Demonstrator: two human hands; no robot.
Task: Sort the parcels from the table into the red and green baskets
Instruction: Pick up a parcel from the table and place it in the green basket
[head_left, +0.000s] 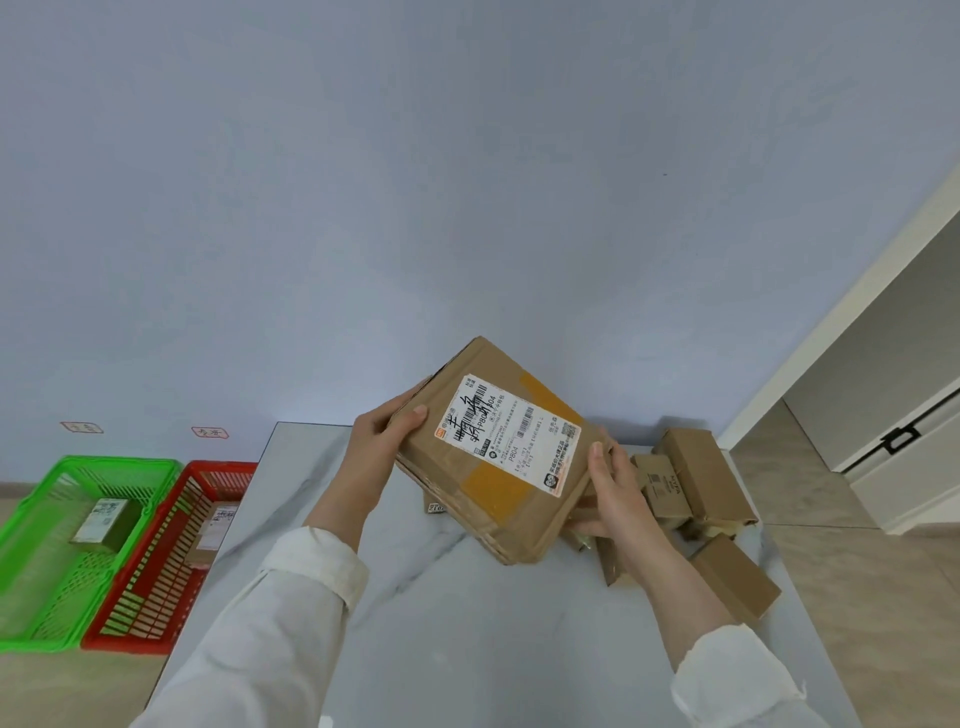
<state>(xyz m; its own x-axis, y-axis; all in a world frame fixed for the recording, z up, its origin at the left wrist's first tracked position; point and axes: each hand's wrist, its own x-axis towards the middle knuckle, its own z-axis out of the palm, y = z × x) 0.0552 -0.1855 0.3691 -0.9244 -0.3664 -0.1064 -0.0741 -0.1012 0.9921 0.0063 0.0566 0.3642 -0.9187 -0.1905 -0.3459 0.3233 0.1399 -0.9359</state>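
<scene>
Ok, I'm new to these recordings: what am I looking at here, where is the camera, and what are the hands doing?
There is no machine here. A person works with bare hands, and the single picture comes from a wide-angle camera worn on the head, looking forward and down. The left hand and right hand together hold a cardboard parcel with a white shipping label, lifted above a pale marble-look table. More brown parcels lie in a heap at the table's right side. On the floor to the left, a green basket and a red basket stand side by side. Each already has a parcel in it.
</scene>
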